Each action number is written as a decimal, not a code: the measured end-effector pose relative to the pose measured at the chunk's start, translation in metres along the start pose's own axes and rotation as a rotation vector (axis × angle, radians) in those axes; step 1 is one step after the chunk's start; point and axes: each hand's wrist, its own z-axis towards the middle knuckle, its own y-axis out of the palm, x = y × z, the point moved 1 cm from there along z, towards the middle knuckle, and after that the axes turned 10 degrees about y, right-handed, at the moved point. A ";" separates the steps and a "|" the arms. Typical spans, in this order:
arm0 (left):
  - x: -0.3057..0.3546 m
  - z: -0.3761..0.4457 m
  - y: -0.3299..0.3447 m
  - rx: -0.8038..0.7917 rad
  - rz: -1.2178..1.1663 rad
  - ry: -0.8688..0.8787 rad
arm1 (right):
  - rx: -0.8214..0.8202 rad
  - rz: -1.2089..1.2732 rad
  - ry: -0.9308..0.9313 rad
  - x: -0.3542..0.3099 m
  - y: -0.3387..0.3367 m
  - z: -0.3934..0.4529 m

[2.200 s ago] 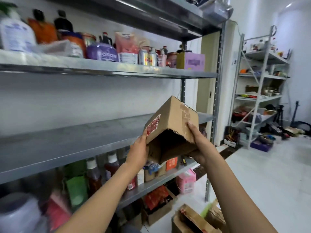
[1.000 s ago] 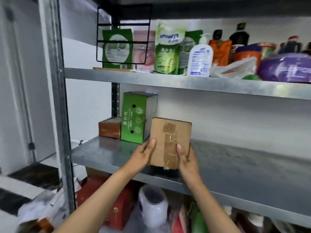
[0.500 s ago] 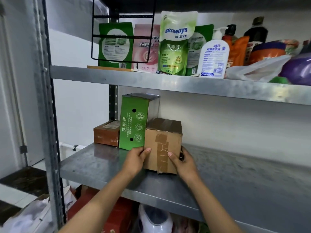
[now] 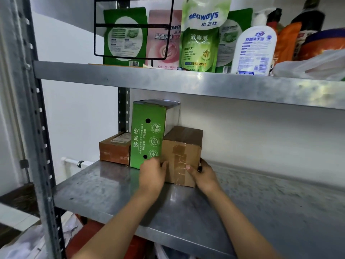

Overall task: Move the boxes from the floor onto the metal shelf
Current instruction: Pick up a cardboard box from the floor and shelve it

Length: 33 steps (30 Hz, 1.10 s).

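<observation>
2 hands — left hand (image 4: 152, 175), right hand (image 4: 204, 176) — clasp the taped cardboard box (image 4: 182, 156) on the metal shelf (image 4: 242, 212), touching the green carton (image 4: 147, 135).

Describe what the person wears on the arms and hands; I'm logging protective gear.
Nothing protective: both forearms are bare, no sleeves or gloves in view. The right hand has a small dark item, perhaps a ring, near its fingers. The left hand shows nothing worn.

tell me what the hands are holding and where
Both hands hold the taped cardboard box on the shelf: left hand at its lower left corner, right hand at its lower right.
</observation>
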 end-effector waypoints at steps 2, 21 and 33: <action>0.003 0.004 0.008 -0.068 0.014 0.142 | 0.003 0.005 0.027 -0.002 0.000 0.009; 0.021 0.009 0.050 -0.426 0.437 0.474 | -0.009 0.018 0.180 -0.011 -0.027 0.034; 0.064 -0.023 0.031 -0.429 0.540 0.579 | 0.087 -0.807 -0.070 0.000 -0.073 -0.040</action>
